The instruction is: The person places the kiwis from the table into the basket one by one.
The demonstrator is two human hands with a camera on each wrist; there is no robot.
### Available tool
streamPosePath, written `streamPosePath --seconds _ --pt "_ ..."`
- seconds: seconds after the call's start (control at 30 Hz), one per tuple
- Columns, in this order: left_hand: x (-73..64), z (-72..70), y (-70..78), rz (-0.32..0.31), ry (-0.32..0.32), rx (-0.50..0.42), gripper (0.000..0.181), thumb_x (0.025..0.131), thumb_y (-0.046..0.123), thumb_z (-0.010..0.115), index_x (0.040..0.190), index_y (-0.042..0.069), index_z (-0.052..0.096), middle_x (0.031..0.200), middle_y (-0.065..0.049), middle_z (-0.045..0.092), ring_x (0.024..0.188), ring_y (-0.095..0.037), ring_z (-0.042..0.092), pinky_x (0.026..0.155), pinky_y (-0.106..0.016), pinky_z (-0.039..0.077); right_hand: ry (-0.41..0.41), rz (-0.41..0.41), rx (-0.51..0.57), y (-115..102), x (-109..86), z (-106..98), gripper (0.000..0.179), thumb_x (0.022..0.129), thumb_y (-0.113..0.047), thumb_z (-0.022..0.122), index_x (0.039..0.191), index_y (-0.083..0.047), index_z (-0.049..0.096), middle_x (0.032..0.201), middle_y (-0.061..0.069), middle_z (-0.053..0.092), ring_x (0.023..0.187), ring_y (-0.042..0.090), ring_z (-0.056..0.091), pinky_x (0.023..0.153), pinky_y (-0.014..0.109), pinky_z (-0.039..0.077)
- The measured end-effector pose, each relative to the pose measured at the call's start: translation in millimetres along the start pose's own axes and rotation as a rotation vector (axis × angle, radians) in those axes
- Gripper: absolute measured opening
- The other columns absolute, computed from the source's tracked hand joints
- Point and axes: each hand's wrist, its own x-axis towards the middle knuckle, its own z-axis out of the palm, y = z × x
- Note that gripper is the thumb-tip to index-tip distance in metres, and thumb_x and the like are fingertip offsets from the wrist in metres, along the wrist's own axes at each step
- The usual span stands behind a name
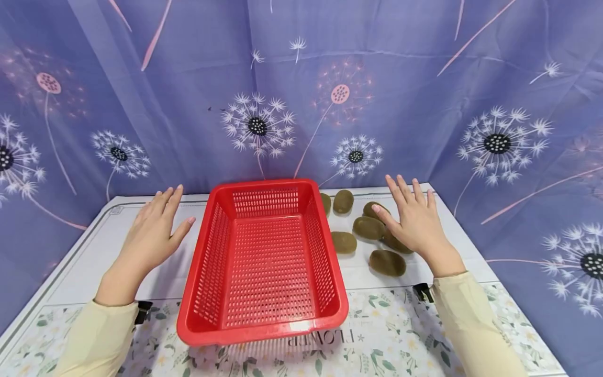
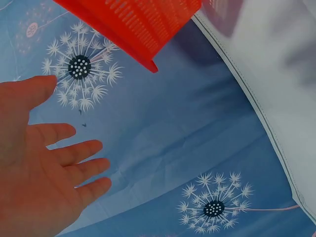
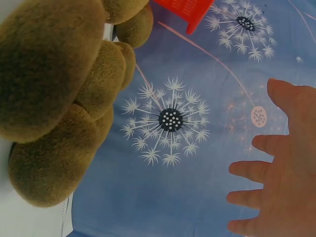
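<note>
A red plastic basket (image 1: 266,330) with perforated walls stands on the table, and nothing lies inside it. To its right several brown fuzzy kiwis (image 1: 387,263) lie loosely grouped; one at the back is partly hidden by the basket's rim. My left hand (image 1: 149,235) hovers left of the basket, fingers extended, holding nothing. Over the right edge of the kiwi group hangs my right hand (image 1: 416,222), fingers spread and straight, also holding nothing. The right wrist view shows kiwis (image 3: 49,64) close to the camera, apart from the right hand (image 3: 281,173).
The white table (image 1: 160,283) carries a flower-printed cover (image 1: 391,335) along its front. A purple-blue curtain (image 1: 188,104) with dandelion prints rises behind the table and at both sides. A dark strap piece (image 1: 424,292) shows at the right wrist.
</note>
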Motion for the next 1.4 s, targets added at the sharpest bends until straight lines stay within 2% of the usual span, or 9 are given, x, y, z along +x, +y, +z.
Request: streamPosePath --seconds 0.2,0.47,0.7,0.87,1.17,1.4 --pt "1.9 0.4 3.3 0.018 -0.003 -0.01 0.071 0.096 0.023 0.059 0.149 -0.006 0.023 0.143 -0.036 0.031 0.129 -0.055 0.03 0.101 -0.067 0.025 0.01 -0.01 0.02 -2 -0.1 -2 0.075 0.098 -0.054 0.041 0.156 -0.016 0.013 0.157 0.02 0.018 0.143 0.046 0.007 0.111 0.063 -0.001" --pt "2.5 3.5 6.0 0.028 -0.031 -0.053 0.071 0.094 0.018 0.063 0.146 -0.013 0.025 0.138 -0.039 0.036 0.125 -0.055 0.034 0.1 -0.065 0.029 0.022 -0.022 0.037 -3 -0.7 -1 0.073 0.099 -0.05 0.044 0.156 -0.015 0.014 0.156 0.02 0.021 0.142 0.046 0.011 0.111 0.064 0.003" --pt "1.2 3.5 7.7 -0.035 -0.152 -0.143 0.072 0.095 0.019 0.061 0.145 -0.016 0.022 0.137 -0.041 0.036 0.128 -0.056 0.03 0.102 -0.066 0.027 0.013 -0.05 0.053 -6 1.1 1 0.071 0.1 -0.05 0.041 0.156 -0.015 0.015 0.155 0.022 0.022 0.141 0.048 0.013 0.111 0.063 0.006" --pt "-0.3 6.3 7.9 -0.029 -0.18 -0.179 0.071 0.094 0.02 0.063 0.142 -0.018 0.027 0.128 -0.037 0.048 0.115 -0.051 0.048 0.094 -0.061 0.04 0.012 -0.063 0.065 -8 1.3 1 0.07 0.1 -0.049 0.042 0.155 -0.012 0.02 0.154 0.022 0.023 0.14 0.048 0.015 0.111 0.063 0.008" --pt "0.3 18.1 0.4 -0.045 -0.228 -0.342 0.064 0.092 0.01 0.064 0.139 -0.02 0.032 0.118 -0.033 0.056 0.104 -0.045 0.059 0.082 -0.052 0.052 0.011 -0.067 0.092 -5 0.7 5 0.069 0.1 -0.049 0.043 0.154 -0.01 0.023 0.153 0.023 0.026 0.139 0.049 0.018 0.11 0.063 0.012" --pt "1.6 23.2 -4.9 -0.098 -0.277 -0.474 0.06 0.093 0.008 0.062 0.138 -0.02 0.033 0.117 -0.032 0.058 0.1 -0.041 0.062 0.076 -0.043 0.056 0.005 -0.071 0.105 -2 -1.4 8 0.07 0.1 -0.049 0.042 0.154 -0.01 0.023 0.152 0.024 0.027 0.137 0.051 0.021 0.109 0.064 0.014"
